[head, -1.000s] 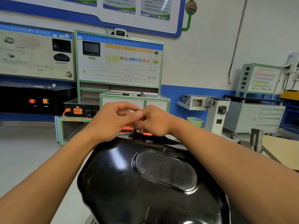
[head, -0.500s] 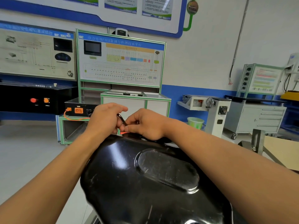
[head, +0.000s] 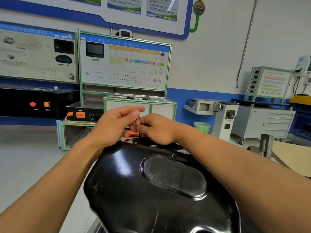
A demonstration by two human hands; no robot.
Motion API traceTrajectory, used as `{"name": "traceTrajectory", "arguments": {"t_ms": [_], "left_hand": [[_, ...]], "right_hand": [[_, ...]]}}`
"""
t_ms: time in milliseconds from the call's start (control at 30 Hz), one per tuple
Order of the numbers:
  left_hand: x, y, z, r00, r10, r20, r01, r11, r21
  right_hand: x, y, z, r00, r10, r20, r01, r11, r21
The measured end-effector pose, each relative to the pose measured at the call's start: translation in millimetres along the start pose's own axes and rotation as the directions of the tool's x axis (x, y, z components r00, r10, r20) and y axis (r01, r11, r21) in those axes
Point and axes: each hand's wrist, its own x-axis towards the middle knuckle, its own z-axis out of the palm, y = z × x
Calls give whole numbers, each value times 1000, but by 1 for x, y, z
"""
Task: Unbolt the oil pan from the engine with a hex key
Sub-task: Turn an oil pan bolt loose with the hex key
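1. A glossy black oil pan (head: 134, 190) fills the lower view, its scuffed oval panel facing up.
2. The left hand (head: 116, 126) reaches over the pan's far edge, thumb and fingers pinching the top of a hex key (head: 139, 134).
3. The right hand (head: 157, 130), just beside it at that edge, curls its fingers round the key's lower shaft.
4. The thin dark key stands upright, its tip at the pan's far rim.

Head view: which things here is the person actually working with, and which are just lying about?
In use: oil pan, hex key, left hand and right hand, both pinching the key.
Lying about: green-framed display board, black box with orange sockets, green bucket, grey drawer cabinet.
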Motion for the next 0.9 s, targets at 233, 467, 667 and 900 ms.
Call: {"name": "traceTrajectory", "arguments": {"t_ms": [233, 467, 667, 900], "left_hand": [[0, 4, 5, 984, 52, -169, -17, 979, 203], [2, 0, 1, 897, 73, -436, 113, 915, 386], [0, 2, -1, 893, -123, -433, 156, 987, 42], [-7, 6, 2, 981, -59, -184, 35, 991, -131]], "right_hand": [[3, -4, 3, 999, -36, 26, 38, 998, -55], [5, -8, 6, 996, -35, 77, 36, 999, -14], [3, -10, 5, 998, -25, 56, 25, 1000, 6], [5, -1, 3, 999, 24, 23, -24, 1000, 11]]}}
